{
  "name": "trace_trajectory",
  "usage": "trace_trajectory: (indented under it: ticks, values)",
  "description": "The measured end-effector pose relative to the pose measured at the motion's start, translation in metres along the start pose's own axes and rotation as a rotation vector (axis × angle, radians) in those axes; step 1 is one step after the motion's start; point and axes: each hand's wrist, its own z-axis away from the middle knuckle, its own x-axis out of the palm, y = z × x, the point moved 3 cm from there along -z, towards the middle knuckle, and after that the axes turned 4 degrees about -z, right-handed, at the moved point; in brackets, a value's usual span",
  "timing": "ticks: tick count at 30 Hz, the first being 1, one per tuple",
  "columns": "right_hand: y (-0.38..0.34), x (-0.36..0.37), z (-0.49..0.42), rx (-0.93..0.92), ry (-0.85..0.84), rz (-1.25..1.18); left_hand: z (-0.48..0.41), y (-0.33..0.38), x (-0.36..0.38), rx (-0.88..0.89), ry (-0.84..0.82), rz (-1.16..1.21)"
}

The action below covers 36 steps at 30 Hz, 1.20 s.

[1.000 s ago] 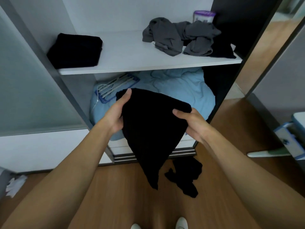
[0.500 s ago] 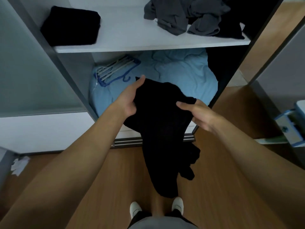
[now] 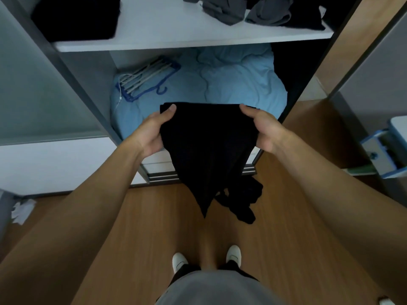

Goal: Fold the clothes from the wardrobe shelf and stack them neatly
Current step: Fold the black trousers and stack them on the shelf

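The wardrobe shelf (image 3: 176, 41) runs its white front edge across the 12 o'clock part of the view, above both hands. The bay under it is bounded by a grey upright (image 3: 88, 89) at 10 o'clock and a dark upright (image 3: 308, 84) at 2 o'clock. A light blue duvet (image 3: 237, 84) fills that bay, with a blue hanger (image 3: 152, 79) lying on its 10 o'clock side. The wood floor (image 3: 297, 238) lies open from the wardrobe base back to the white shoes (image 3: 179, 260) at 6 o'clock, except for a crumpled black garment (image 3: 246, 201) near the base.

The black garment (image 3: 209, 146) hangs at the centre, in front of the bay. Its top edge is pulled level between the hands, and the cloth narrows to a point above the floor, just beside the crumpled one. The left hand (image 3: 152, 133) grips its 9 o'clock corner, thumb laid on top and fingers curled beneath, out of sight. The right hand (image 3: 264, 128) grips the 3 o'clock corner the same way. Both forearms reach in from the lower corners, well apart.

On the shelf a folded black garment (image 3: 77, 18) sits at 11 o'clock and a heap of grey clothes (image 3: 242, 9) at 1 o'clock, with bare board between. Crumpled white paper (image 3: 23, 210) lies at 8 o'clock.
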Motion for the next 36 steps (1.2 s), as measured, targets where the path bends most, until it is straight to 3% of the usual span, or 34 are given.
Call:
trace_trajectory:
  ticks: [2, 5, 9, 15, 21, 27, 33, 36]
  values:
    - [0.005, -0.006, 0.0, 0.025, 0.01, -0.145, 0.003, 0.0, 0.006, 0.002, -0.1, -0.003]
    - [0.022, -0.011, 0.0, -0.019, 0.047, -0.271, 0.0, 0.002, 0.011, 0.034, -0.065, -0.062]
    - [0.051, -0.009, -0.002, -0.085, 0.257, -0.068, -0.002, 0.004, 0.012, 0.058, 0.022, -0.133]
    - [0.062, 0.004, -0.004, -0.237, 0.348, 0.089, 0.001, 0.008, 0.008, 0.086, 0.104, -0.169]
    - [0.073, 0.012, -0.011, -0.186, 0.311, 0.123, 0.009, 0.01, 0.003, 0.099, 0.131, -0.147]
    - [0.063, 0.031, -0.006, -0.264, 0.071, 0.143, 0.013, 0.012, -0.003, 0.103, 0.145, -0.173]
    - [0.02, 0.039, 0.011, -0.341, -0.021, 0.215, 0.01, 0.011, -0.032, 0.091, 0.417, -0.34]
    - [0.017, 0.045, 0.015, -0.283, -0.088, 0.083, 0.013, -0.003, -0.032, -0.035, 0.18, -0.007]
